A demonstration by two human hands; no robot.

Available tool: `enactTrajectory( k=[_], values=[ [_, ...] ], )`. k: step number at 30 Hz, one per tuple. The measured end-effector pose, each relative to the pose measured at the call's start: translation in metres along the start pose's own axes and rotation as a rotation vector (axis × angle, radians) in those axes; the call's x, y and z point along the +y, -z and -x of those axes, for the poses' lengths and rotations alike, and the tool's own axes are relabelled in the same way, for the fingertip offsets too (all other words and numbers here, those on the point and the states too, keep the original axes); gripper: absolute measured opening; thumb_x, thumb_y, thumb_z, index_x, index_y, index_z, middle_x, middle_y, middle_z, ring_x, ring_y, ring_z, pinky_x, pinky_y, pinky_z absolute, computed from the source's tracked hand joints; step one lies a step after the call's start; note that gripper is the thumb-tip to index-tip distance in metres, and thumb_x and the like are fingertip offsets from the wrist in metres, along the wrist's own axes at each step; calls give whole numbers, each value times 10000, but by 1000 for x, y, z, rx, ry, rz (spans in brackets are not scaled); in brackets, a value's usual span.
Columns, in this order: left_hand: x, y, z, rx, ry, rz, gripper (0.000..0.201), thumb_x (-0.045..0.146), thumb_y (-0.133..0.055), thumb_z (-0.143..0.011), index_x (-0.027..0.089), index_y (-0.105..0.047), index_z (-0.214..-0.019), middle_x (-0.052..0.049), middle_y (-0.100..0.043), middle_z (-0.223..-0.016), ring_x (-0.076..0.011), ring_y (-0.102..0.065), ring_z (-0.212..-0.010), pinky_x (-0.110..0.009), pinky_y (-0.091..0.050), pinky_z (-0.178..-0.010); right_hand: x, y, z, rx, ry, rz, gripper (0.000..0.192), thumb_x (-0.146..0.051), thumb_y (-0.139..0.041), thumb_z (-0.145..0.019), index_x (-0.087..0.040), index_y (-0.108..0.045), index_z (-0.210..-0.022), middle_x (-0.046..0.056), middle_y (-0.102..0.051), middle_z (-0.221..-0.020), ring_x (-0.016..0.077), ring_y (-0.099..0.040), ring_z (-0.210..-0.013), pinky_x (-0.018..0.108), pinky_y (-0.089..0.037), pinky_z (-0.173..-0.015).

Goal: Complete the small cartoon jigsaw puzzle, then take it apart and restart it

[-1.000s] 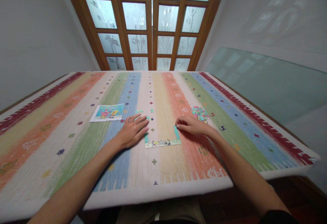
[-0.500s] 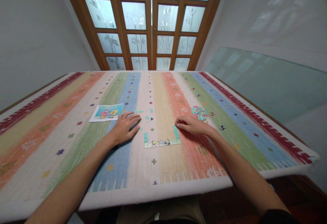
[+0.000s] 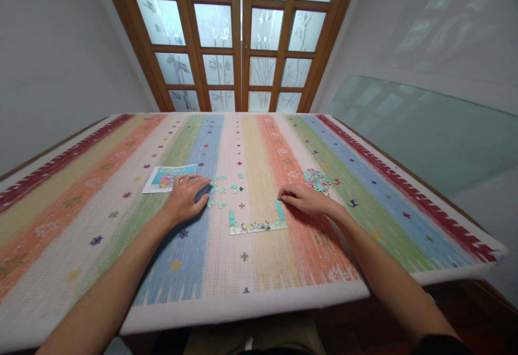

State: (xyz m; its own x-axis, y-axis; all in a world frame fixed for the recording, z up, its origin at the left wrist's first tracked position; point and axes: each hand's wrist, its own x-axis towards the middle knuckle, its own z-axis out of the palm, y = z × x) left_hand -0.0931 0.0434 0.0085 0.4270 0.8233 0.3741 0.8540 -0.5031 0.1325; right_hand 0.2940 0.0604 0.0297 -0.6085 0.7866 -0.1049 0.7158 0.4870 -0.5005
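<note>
Here the left hand [image 3: 184, 199] lies palm down and spread on the striped cloth [image 3: 121, 193], its fingertips at the edge of a few loose puzzle pieces [image 3: 220, 189] scattered just beside it. Whether a piece is caught under the fingers I cannot tell; the pieces are too small to make out. The right hand [image 3: 307, 198] rests with fingers together and stretched toward the right upright of the puzzle frame [image 3: 257, 224], the fingertips touching or nearly touching its teal top end. That frame is a half-built border: a bottom strip with two short sides, lying in the middle of the surface between the two hands.

The risk, as I judge it, lies in the soft woven cloth. A push from the right hand could slide or buckle the thin border and pop its joints apart, since nothing braces it. The left hand, dragging flat, could sweep the loose pieces about or flip them face down.

A picture card [image 3: 170, 177] lies just beyond the left hand, and a heap of pieces [image 3: 318, 178] sits just behind the right hand. The surface is wide, its cloth striped in red, orange, green, blue and cream. Behind it stand wooden doors [image 3: 243, 36] with frosted glass panes, between pale walls.
</note>
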Motion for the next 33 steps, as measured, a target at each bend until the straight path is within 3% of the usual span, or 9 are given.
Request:
enactTrajectory(
  k=[7, 15, 21, 28, 33],
  values=[
    [-6, 4, 1, -12, -13, -26, 290, 238, -537, -856, 241, -704, -1093, -87, -749, -1083, -332, -610, -1080, -570, -361, -1031, -1, 0, 0, -3, -3, 11, 194, -145, -512, -965, -201, -693, -1006, 101, -747, -1049, 227, -670, -959, 341, -496, -892],
    [-1, -4, 1, -24, -13, 27, 297, 375, -486, -984, 244, -735, -1080, -77, -728, -1076, -292, -596, -1055, -530, -362, -1031, -2, 1, 1, 3, 1, 4, 199, -151, -514, -959, -193, -701, -1012, 101, -745, -1037, 231, -671, -950, 349, -494, -885],
    [6, -9, -2, -33, 72, 64, 319, 417, -504, -982, 216, -739, -1061, -96, -686, -1067, -303, -597, -1047, -508, -411, -982, -4, 2, 1, -5, 0, -5, 179, -151, -512, -969, -198, -683, -994, 108, -745, -1061, 227, -668, -963, 349, -492, -893],
    [4, -11, -7, 13, 156, 197, 200, 385, -573, -905, 214, -678, -907, -74, -694, -971, -278, -608, -978, -480, -473, -929, -3, 1, 0, -11, -2, 4, 171, -159, -511, -972, -210, -674, -975, 101, -745, -1046, 224, -667, -947, 337, -495, -877],
    [12, -2, -8, 30, 179, 427, 206, 409, -571, -903, 230, -666, -866, -52, -729, -872, -216, -627, -777, -396, -522, -756, -2, 1, 1, -7, 0, 3, 166, -177, -513, -973, -217, -674, -985, 92, -744, -1039, 226, -666, -945, 346, -495, -870]
  ],
)
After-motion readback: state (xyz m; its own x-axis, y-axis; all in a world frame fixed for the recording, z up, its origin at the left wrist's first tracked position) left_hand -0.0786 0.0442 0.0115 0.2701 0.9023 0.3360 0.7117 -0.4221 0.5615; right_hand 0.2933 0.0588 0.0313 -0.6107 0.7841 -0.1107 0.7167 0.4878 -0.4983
